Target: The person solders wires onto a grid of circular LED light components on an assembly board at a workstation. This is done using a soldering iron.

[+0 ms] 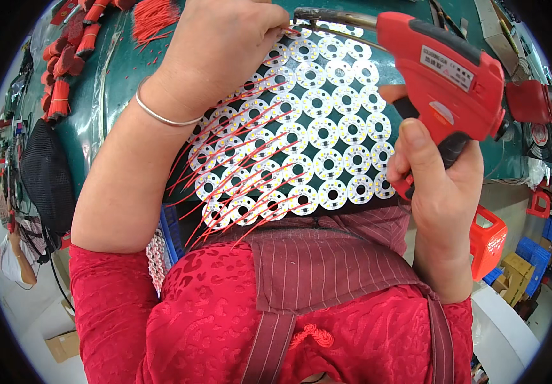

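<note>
My right hand [441, 176] grips a red and black soldering gun [439, 70] by its handle, with the index finger by the trigger. The gun's long metal tip points left across the far edge of a sheet of round white LED boards [334, 137]. Close to that tip, the fingers of my left hand [225, 48] are pinched together, with a bit of red wire showing at the fingertips. Thin red wires [184, 168] trail leftward from the boards in the left columns. Boards further right have no wires on them. My left hand and wrist cover part of the sheet's upper left.
The boards rest on a green work surface [87, 137]. Bundles of red wire [60, 101] and a loose pile of red wires [154, 18] lie at far left. A black mesh item [47, 173] hangs at the left edge. An orange-red stool [488, 242] stands on the right; another person [14, 256] is at far left.
</note>
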Available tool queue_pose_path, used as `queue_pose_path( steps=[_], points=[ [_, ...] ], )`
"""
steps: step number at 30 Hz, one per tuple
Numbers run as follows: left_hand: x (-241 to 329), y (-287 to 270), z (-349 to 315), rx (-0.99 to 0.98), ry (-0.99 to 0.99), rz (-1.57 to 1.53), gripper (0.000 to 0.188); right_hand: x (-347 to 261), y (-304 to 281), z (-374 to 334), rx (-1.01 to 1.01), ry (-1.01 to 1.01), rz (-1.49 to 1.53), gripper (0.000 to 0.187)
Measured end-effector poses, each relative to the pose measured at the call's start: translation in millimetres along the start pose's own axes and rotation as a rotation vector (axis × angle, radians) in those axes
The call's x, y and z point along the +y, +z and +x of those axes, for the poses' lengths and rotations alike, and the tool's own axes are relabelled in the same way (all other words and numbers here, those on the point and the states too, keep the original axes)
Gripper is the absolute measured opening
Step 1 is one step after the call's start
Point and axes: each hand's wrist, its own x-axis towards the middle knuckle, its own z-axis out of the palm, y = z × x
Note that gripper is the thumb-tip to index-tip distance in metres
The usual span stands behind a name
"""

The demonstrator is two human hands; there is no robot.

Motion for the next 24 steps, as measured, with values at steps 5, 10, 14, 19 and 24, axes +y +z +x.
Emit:
queue_pose_path(
  steps=[5, 10, 14, 19, 24],
  points=[
    [-4.3, 6.9, -3.0, 0.044, -0.01, -0.043, 0.005, 7.8, -3.2, 2.1, -0.026, -0.051, 0.027, 0.028],
    [-5.0, 7.7, -2.8, 0.049, -0.003, -0.042, 0.005, 9.6, -4.5, 1.6, -0.054, -0.074, -0.116, 0.027],
    [-4.5, 8.0, -3.4, 0.052, -0.009, -0.05, 0.005, 2.6, 4.8, 1.9, 0.011, -0.084, -0.084, 0.028],
    [-2.7, 6.0, -0.5, 0.028, -0.008, -0.041, 0.005, -5.7, -3.7, 0.1, 0.006, -0.032, -0.121, 0.032],
    [2.4, 0.6, 2.2, 0.031, -0.003, -0.025, 0.005, -3.9, -6.9, -2.7, 0.038, -0.073, -0.084, 0.033]
  ],
)
